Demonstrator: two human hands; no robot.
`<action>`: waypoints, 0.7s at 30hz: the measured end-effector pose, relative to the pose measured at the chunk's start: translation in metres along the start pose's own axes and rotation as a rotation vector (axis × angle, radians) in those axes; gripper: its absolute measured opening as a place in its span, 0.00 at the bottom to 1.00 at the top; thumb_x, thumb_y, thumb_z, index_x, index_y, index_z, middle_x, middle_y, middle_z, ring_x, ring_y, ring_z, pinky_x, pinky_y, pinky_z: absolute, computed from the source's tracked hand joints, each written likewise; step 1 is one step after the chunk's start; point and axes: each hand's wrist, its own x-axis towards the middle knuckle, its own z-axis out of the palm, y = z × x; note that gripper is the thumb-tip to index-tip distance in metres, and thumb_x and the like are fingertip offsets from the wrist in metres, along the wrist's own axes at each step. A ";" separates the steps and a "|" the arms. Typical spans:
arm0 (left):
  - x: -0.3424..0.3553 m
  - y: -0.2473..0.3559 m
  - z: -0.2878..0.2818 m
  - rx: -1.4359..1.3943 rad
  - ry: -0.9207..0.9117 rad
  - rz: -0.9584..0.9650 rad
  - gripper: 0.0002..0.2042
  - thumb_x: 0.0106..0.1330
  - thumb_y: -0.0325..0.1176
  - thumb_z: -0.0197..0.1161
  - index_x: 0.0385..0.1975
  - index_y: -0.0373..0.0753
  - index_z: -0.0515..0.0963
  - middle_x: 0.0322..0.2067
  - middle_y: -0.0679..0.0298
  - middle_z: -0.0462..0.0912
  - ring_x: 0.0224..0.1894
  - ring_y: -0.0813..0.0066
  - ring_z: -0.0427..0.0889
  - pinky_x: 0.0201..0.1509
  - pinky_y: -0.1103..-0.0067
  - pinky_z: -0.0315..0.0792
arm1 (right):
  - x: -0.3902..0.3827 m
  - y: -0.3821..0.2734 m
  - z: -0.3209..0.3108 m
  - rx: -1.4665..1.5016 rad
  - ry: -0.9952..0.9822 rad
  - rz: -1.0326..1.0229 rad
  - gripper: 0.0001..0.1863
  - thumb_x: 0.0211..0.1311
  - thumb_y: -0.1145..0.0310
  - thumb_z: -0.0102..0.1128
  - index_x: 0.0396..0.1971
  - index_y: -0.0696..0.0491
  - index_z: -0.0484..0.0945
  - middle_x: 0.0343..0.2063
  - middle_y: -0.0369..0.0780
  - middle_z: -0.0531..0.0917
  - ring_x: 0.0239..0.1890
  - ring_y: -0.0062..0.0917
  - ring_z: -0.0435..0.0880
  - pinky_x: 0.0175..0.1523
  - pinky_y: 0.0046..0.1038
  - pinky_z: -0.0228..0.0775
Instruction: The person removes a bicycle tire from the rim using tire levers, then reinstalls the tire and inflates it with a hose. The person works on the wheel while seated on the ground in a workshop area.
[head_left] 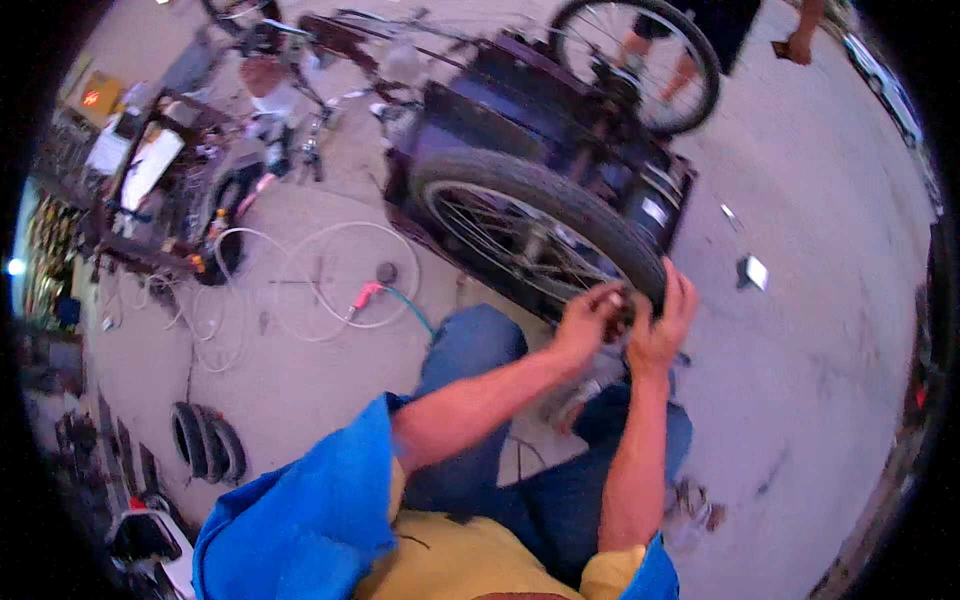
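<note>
A spoked wheel with a black tyre point(535, 178) lies tilted in front of me, fixed to an upturned dark cart point(490, 118). My left hand point(585, 322) is at the wheel's near right edge, its fingers pinched beside the rim. A small brownish patch shows at those fingertips, too blurred to name. Close by on the right, my right hand point(660, 325) grips the tyre's edge, fingers along the outer side and thumb toward the rim. A second spoked wheel point(708, 75) stands at the cart's far side.
A pink air gun point(368, 296) with a teal hose lies on the ground at left, beside loops of pale hose point(415, 265). Several loose tyres point(207, 442) are at lower left. A tool-filled frame point(125, 215) stands far left. Another person's hand point(798, 48) shows at top right.
</note>
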 end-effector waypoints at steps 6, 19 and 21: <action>-0.018 -0.013 -0.022 0.106 -0.043 0.001 0.18 0.75 0.25 0.57 0.63 0.39 0.75 0.47 0.62 0.83 0.35 0.77 0.80 0.37 0.77 0.78 | -0.020 0.020 -0.014 0.028 -0.058 0.131 0.27 0.62 0.73 0.68 0.62 0.56 0.76 0.55 0.50 0.79 0.57 0.47 0.79 0.63 0.41 0.70; -0.055 0.041 -0.109 -0.074 0.196 0.191 0.13 0.75 0.26 0.56 0.56 0.33 0.77 0.40 0.62 0.83 0.33 0.76 0.79 0.36 0.76 0.75 | -0.049 0.007 -0.030 0.031 -0.147 0.207 0.40 0.66 0.59 0.70 0.73 0.57 0.63 0.68 0.54 0.70 0.70 0.49 0.69 0.73 0.42 0.62; -0.070 0.049 -0.126 -0.091 0.179 0.251 0.13 0.75 0.26 0.57 0.56 0.32 0.76 0.39 0.62 0.83 0.33 0.76 0.79 0.36 0.76 0.75 | -0.039 -0.012 -0.023 0.010 -0.107 0.149 0.41 0.67 0.57 0.69 0.74 0.57 0.62 0.68 0.53 0.70 0.69 0.49 0.69 0.73 0.42 0.62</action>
